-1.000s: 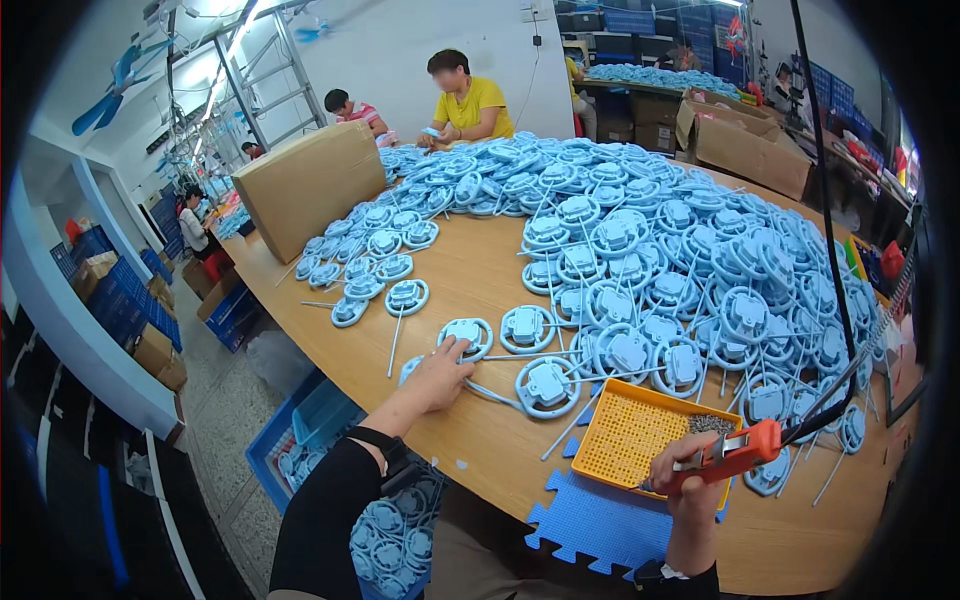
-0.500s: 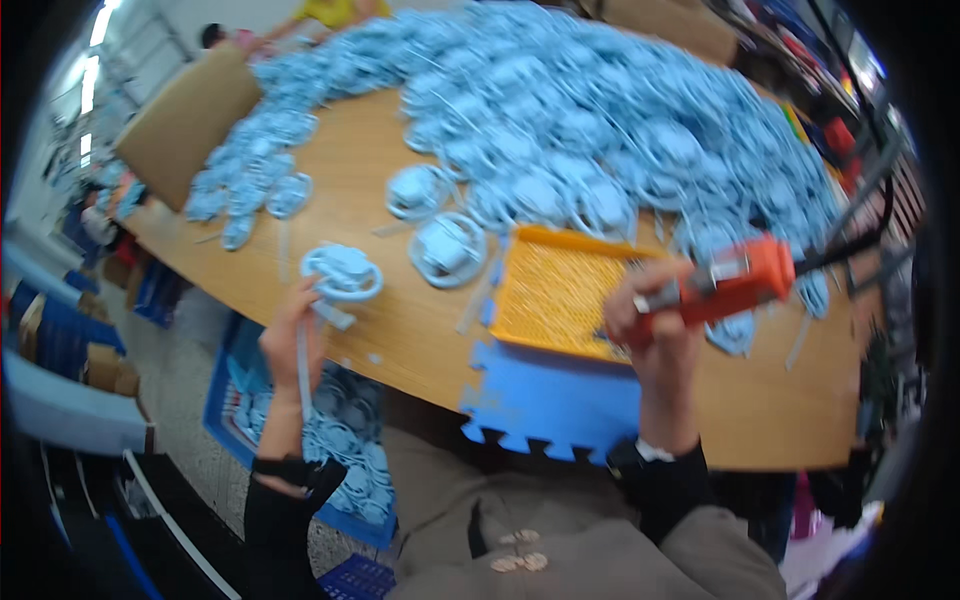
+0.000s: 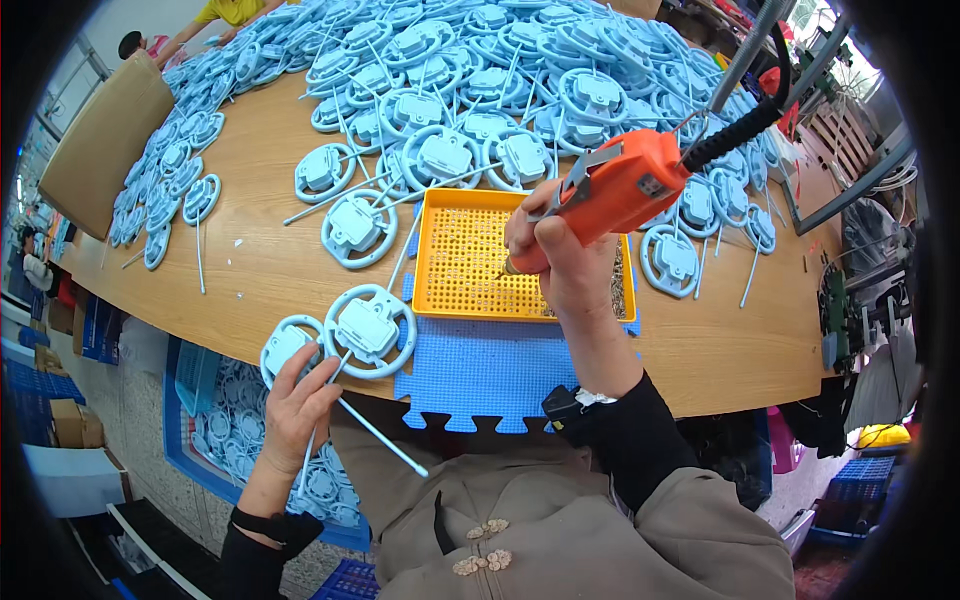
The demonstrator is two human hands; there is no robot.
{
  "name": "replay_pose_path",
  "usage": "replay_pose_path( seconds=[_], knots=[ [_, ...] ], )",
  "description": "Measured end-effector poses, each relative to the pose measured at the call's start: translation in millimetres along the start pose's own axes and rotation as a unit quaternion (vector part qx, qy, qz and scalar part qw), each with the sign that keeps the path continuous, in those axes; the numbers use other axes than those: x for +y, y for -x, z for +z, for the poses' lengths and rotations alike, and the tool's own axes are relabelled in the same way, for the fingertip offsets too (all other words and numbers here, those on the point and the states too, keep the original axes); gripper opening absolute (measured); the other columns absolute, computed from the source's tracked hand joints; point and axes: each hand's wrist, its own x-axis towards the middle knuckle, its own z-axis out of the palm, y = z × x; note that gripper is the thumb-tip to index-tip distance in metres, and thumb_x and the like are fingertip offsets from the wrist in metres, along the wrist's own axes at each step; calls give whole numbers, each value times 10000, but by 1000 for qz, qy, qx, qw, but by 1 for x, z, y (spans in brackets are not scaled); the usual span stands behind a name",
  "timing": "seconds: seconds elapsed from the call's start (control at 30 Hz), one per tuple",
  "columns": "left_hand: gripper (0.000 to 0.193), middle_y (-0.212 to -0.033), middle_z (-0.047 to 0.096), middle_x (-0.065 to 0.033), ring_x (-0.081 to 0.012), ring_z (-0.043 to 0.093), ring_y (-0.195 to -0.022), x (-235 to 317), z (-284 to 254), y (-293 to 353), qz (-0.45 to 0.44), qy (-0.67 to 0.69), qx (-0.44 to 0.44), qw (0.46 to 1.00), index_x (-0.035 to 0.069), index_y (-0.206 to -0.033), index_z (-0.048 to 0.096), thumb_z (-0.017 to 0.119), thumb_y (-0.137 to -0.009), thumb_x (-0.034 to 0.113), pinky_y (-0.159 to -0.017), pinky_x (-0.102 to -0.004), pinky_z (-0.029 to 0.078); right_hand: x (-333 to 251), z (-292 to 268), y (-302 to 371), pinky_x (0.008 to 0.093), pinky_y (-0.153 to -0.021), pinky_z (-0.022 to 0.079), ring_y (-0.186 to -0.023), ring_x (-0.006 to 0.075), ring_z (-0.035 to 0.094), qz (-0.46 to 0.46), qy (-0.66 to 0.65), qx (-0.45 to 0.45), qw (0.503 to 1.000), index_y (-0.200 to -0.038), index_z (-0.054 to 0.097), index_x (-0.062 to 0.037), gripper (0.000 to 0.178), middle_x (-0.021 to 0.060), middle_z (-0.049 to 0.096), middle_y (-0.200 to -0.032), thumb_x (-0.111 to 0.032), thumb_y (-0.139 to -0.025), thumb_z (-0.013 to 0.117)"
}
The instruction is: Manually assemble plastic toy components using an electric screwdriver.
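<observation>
My left hand [image 3: 298, 405] is at the table's near edge, its fingers closed on a light blue ring-shaped plastic part [image 3: 285, 346] with a thin stem. A second ring-shaped part [image 3: 367, 331] lies right beside it, against my fingertips; a boxy block fills its middle. Thin stems run down past my hand, and which ring each belongs to is hard to make out. My right hand [image 3: 568, 255] grips an orange electric screwdriver [image 3: 622, 190] with a black cord. Its tip points left and down over the yellow perforated tray [image 3: 470, 308], which has small screws along its right side.
A blue foam mat [image 3: 490, 365] lies under the tray. A large heap of similar parts [image 3: 430, 60] covers the far table, with more at far left near a cardboard piece [image 3: 105, 150]. A blue crate [image 3: 200, 455] of parts stands below left. Metal posts rise at right.
My left hand has lowered its ring-shaped part toward the table edge, where another now lies beside it. The screwdriver, still in my right hand, has swung left with its tip over the tray.
</observation>
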Motion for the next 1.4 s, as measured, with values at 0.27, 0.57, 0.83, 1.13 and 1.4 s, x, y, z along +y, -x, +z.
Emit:
replay_pose_path(
  seconds=[0.27, 0.57, 0.83, 1.13, 1.4],
  knots=[
    [359, -1267, 553, -54, -324, 427, -1267, -23, -19, -22, 77, -145, -184, 969, 142, -1107, 597, 632, -755, 89, -1053, -534, 308, 7, -2, -4, 275, -562, 461, -609, 153, 556, 17, 18, -8, 1000, -898, 527, -35, 309, 57, 564, -689, -265, -831, 722],
    [751, -1347, 446, -155, -380, 353, -1305, -12, -17, -46, -107, -12, -151, 983, 61, -1339, 449, 744, -663, 204, -1090, -566, 178, 9, 1, -4, 278, -580, 462, -610, 153, 559, 16, 32, -9, 999, -905, 521, -42, 340, 52, 558, -674, -304, -830, 724],
    [604, -1261, 503, -171, -346, 435, -1240, 27, 43, -58, -252, -88, 0, 964, 32, -1198, 506, 756, -678, 212, -1083, -581, 148, -36, 14, -7, 331, -642, 443, -651, 153, 525, -67, 90, -41, 993, -994, 516, -36, 519, 46, 531, -716, -512, -838, 651],
    [512, -1145, 535, -111, -311, 525, -1054, 93, 60, -54, -137, -11, 4, 990, 79, -1114, 552, 746, -659, 213, -1048, -605, 209, -47, 48, 35, 303, -536, 454, -565, 165, 514, 5, 33, -117, 993, -975, 505, -31, 581, 54, 511, -678, -576, -818, 631],
    [531, -1134, 529, -96, -307, 505, -1051, 90, 55, -58, -137, 2, -31, 990, 80, -1126, 552, 751, -658, 234, -1029, -624, 207, -17, 56, 49, 284, -502, 452, -582, 164, 546, 12, 16, -84, 996, -953, 505, -15, 534, 76, 543, -669, -478, -794, 718]
  ],
)
